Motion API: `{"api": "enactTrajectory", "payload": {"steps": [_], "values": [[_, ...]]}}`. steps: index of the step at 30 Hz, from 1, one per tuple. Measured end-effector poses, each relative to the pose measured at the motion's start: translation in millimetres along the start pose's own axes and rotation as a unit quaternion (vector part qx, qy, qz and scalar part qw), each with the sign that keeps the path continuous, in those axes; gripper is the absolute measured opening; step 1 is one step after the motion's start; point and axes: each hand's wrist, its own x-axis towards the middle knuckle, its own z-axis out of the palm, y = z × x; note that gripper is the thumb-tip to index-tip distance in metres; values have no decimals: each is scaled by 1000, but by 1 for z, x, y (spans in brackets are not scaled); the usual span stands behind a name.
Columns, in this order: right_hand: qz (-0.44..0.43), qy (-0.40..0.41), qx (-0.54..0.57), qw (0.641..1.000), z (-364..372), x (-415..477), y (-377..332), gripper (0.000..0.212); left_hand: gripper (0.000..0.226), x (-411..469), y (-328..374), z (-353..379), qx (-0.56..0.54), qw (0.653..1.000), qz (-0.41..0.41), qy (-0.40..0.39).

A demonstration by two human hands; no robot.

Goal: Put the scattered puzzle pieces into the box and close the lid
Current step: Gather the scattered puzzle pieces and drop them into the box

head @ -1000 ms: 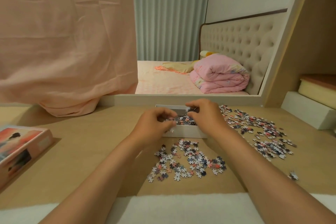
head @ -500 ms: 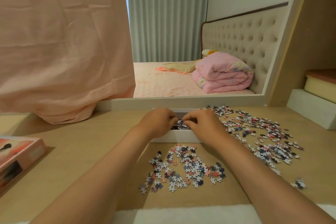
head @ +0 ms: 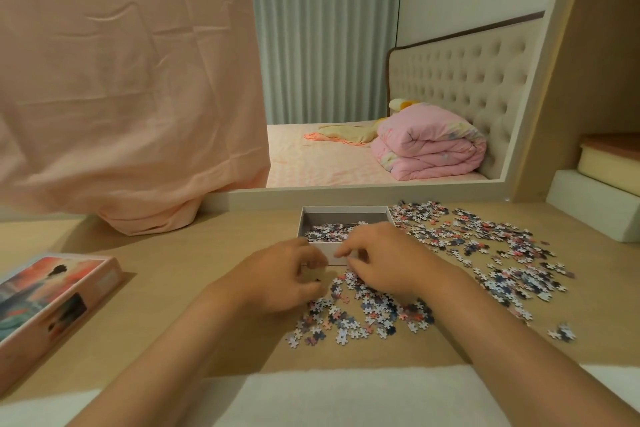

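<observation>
My left hand [head: 280,274] and right hand [head: 381,262] sit close together at the near edge of the box [head: 346,209], a white open tray standing on the wooden surface [head: 207,253] just in front of me. The fingers of both hands are curled inward and downward. The left hand is blurred, and I cannot tell whether it is pinching any pieces. The right hand's fingertips [head: 341,253] reach the near wall of the box, with the thumb close to the forefinger, but I cannot tell whether anything is held between them.

Inside the box lies a low layer of puzzle pieces [head: 325,230], mostly toward its left and near side. A loose heap of pieces [head: 363,314] is spread on the surface just near of the box, partly under my right hand and wrist. A wider scatter [head: 485,246] runs along the right side, from beside the box's far right corner out toward the near right, and a small cluster [head: 562,331] lies apart at the near right.

The lid [head: 52,295], printed with a pink and teal picture, lies well apart on the far left of the surface, tilted, picture side up.

A pink cloth [head: 121,80] hangs at the far left, its hem resting on the surface. Beyond the box, a bed [head: 311,159] carries a folded pink quilt [head: 429,149]. Pale foam blocks [head: 588,211] sit at the far right.
</observation>
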Motion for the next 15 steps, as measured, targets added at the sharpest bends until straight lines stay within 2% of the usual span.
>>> {"api": "enactTrajectory", "payload": {"steps": [2,4,7,10,13,14,15], "values": [[24,-74,-26,997,0,-4,-3,43,73,-9,-5,9,17,998,-6,-60],[47,-139,-42,988,3,-6,-2,59,84,-15,-7,18,50,996,14,-66],[55,-189,-59,979,5,-9,-1,70,75,-18,-7,28,54,997,37,-26],[63,-169,-37,983,-6,-14,-4,62,59,-16,-5,32,22,999,46,13],[70,-153,10,986,-11,-23,-4,45,53,-15,-1,33,4,998,50,27],[70,-159,9,985,-10,-26,-2,47,56,-15,1,32,-3,998,51,23],[75,-177,3,981,-9,-29,-1,59,62,-16,3,32,-4,999,50,12]]}}
